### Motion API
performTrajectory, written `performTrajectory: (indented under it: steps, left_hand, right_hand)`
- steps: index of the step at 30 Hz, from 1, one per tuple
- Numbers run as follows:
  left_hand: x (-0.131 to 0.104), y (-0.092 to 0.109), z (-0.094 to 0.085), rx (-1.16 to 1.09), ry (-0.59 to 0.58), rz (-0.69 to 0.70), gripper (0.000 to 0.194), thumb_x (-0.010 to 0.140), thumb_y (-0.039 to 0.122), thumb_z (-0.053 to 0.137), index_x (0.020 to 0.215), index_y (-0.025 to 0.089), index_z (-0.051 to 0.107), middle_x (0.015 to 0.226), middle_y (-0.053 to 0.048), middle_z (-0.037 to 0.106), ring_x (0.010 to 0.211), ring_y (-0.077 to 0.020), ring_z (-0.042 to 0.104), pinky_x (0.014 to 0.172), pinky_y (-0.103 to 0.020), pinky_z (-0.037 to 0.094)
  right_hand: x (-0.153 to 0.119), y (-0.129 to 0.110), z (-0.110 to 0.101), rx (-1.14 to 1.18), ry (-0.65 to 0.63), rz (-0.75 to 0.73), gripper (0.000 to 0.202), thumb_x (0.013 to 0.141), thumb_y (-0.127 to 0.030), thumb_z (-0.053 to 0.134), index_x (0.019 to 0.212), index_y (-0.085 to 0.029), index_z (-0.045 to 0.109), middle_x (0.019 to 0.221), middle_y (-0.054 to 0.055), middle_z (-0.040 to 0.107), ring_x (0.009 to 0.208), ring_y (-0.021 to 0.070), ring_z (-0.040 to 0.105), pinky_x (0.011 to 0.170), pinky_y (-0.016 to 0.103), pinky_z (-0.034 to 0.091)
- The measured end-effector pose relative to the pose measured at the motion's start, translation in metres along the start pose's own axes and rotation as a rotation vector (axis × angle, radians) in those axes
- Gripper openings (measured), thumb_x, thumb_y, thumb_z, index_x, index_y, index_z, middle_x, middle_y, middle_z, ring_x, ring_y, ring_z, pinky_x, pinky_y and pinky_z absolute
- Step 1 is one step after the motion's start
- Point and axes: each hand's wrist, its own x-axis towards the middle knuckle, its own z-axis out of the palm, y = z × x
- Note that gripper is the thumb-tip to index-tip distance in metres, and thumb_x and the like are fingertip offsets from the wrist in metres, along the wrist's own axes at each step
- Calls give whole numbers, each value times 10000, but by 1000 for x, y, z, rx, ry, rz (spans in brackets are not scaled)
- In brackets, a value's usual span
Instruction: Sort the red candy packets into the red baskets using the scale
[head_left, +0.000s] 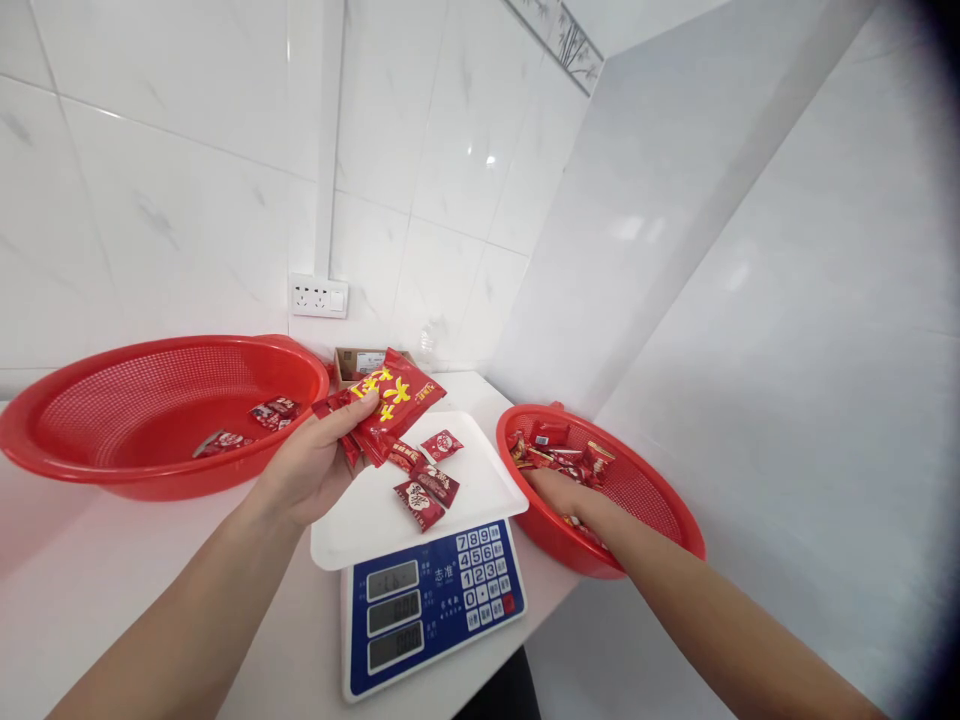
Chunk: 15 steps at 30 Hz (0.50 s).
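My left hand (pixel 319 455) is closed on several red packets (pixel 397 395) with yellow lettering, held above the left side of the scale's white tray (pixel 480 475). Several small red packets (pixel 420 503) lie on that tray. The blue keypad and display panel of the scale (pixel 442 600) face me. On the right, my right hand (pixel 562 495) reaches down into a red plastic basket (pixel 660 490) among red packets (pixel 562 455). Its fingertips are hidden there, so what they hold, if anything, does not show.
A larger red basket (pixel 150 385) at the left holds a few red packets (pixel 275 412). Behind the tray is a small cardboard box (pixel 346 366) against the tiled wall, below a socket (pixel 319 297). The white table's (pixel 277 640) right edge runs beneath the right basket.
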Motion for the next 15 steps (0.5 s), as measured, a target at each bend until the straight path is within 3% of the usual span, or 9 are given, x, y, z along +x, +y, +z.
performTrajectory:
  steps: [5,8,11,15]
  left_hand:
    - [0,1,1,40,28,26,206,903,87,483,956,80,682,874,-121,741,715,-187,709,604,-260,610]
    - [0,1,0,51,5,2,210,905,119,494,999,69,674,918,-147,736,748,-214,713,634,-291,614]
    - [0,1,-2,68,-1,-11,226,904,147,508,1045,59,661,954,-164,729,786,-241,714,684,-335,617]
    - [-1,1,-1,9,-1,-5,176,895,112,515,936,110,685,862,-96,744,672,-177,707,559,-239,603]
  right_hand:
    - [14,-8,-22,73,0,21,185,643,-154,579,771,-211,700,910,80,734,931,289,640,894,403,441]
    - [17,-13,-35,143,93,24,179,677,-188,534,812,-209,652,944,74,709,926,263,628,886,399,447]
    - [18,-24,-38,256,167,24,152,757,-294,476,846,-220,575,836,41,682,786,215,633,764,369,501]
    - [19,-49,-28,407,184,-21,170,826,-379,412,868,-237,495,782,10,648,727,177,635,681,328,529]
